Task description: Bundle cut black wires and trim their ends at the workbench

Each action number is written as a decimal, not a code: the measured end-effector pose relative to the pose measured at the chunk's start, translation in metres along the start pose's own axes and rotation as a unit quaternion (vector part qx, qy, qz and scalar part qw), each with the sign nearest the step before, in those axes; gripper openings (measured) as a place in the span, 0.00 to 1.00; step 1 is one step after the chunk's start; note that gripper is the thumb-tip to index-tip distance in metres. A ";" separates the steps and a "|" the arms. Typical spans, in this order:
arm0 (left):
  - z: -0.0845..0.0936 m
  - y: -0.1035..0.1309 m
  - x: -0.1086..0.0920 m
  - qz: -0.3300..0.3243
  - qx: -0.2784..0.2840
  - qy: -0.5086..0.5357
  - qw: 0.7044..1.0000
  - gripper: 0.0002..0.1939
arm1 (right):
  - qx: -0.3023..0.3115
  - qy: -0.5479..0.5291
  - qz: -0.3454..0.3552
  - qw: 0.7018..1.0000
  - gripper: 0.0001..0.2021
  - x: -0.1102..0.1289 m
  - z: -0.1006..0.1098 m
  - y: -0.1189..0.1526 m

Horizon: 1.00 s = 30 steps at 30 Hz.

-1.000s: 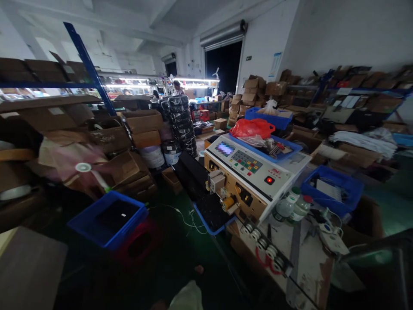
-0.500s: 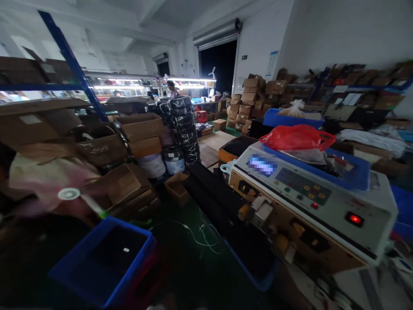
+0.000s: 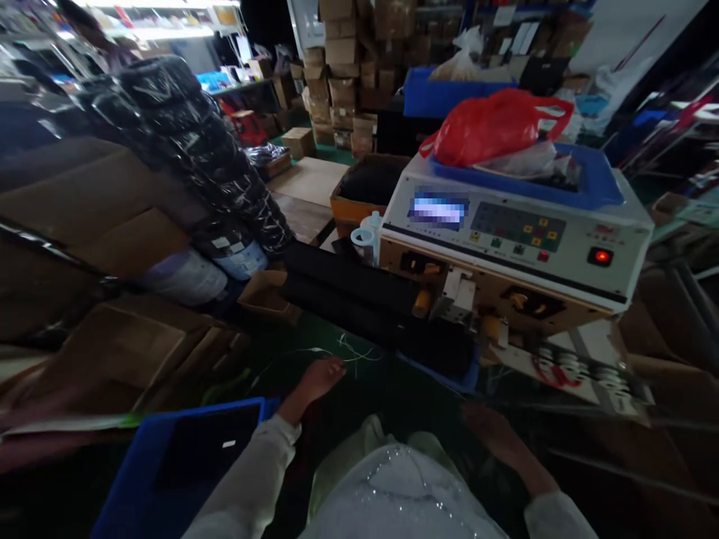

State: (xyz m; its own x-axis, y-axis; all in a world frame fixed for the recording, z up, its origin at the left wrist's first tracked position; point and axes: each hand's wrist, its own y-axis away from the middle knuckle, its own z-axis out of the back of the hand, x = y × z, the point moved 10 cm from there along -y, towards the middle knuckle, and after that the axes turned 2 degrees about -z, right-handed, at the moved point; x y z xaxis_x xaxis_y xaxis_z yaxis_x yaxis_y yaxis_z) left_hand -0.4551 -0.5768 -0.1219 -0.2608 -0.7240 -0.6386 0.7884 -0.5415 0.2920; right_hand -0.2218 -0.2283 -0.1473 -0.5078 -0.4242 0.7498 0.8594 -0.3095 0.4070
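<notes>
From where I am watching, a tall stack of black-wrapped bundles (image 3: 191, 135) is leaning on the far left. The white-topped machine (image 3: 562, 281) is standing right of centre, its display (image 3: 438, 209) glowing. A long black chute (image 3: 348, 288) is sloping from the far left down toward the machine's front. A blue bin (image 3: 135, 457) is sitting near left, and a blue tray (image 3: 601, 176) is resting on the machine, holding a red plastic bag (image 3: 488, 127). White rollers (image 3: 567, 363) are lining up at the near right of the machine.

My left hand (image 3: 319, 380) is hovering between the blue bin and the chute, its fingers curling somewhat; I cannot tell how wide they are standing. My right hand (image 3: 494, 430) is reaching forward in the dark below the machine's front; it is blurring, so I cannot tell its grip. A thin white cord (image 3: 359, 355) is lying on the floor, appearing just beyond my left fingertips. The smallest thing, a red switch (image 3: 602, 257), is glowing on the machine's right.
</notes>
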 end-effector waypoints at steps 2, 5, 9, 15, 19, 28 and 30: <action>0.024 -0.013 -0.022 -0.044 -0.039 0.045 0.997 0.15 | 0.016 0.011 0.030 0.999 0.19 0.037 -0.007 -0.009; 0.058 -0.026 -0.051 -0.102 -0.100 0.047 0.989 0.15 | 0.028 0.022 0.068 0.997 0.19 0.089 -0.021 -0.022; 0.074 -0.041 -0.081 -0.151 -0.115 -0.055 0.980 0.13 | 0.023 0.047 0.122 0.991 0.17 0.138 -0.040 -0.028; 0.050 -0.069 -0.126 -0.188 -0.015 -0.188 0.964 0.20 | 0.023 0.090 0.118 0.989 0.15 0.154 -0.054 -0.032; 0.031 -0.093 -0.136 -0.171 0.044 -0.252 0.951 0.28 | -0.022 0.169 0.076 0.983 0.17 0.175 -0.047 -0.057; 0.019 -0.110 -0.129 -0.176 0.066 -0.276 0.943 0.29 | -0.057 0.321 0.070 0.943 0.27 0.233 -0.062 -0.106; 0.016 -0.109 -0.130 -0.183 0.067 -0.270 0.943 0.27 | -0.048 0.336 0.072 0.938 0.26 0.233 -0.066 -0.111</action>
State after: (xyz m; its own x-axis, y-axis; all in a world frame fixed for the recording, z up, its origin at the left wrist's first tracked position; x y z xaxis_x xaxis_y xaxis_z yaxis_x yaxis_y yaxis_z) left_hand -0.5162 -0.4308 -0.0592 -0.7755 -0.5709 -0.2695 0.5227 -0.8200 0.2331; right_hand -0.4395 -0.3492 -0.0521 -0.3370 -0.8982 0.2824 0.9294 -0.2694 0.2524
